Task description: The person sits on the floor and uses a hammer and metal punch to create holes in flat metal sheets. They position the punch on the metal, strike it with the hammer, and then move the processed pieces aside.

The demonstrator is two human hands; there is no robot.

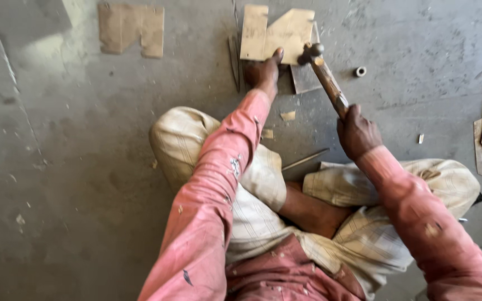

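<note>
- The right hand (357, 134) sits nearest, fingers wrapped tight round the wooden handle of a hammer (326, 78).
- The hammer's long axis runs from the fist toward 11 o'clock, its metal head at the far end.
- The left hand (263, 72) lies farther out, fingers pressed flat on a board piece (274, 33) on the floor (85, 139).
- The hammer head hangs just at 3 o'clock of those fingertips, over the board's edge.
- A small ring (360, 71) lies at 3 o'clock of the head.
</note>
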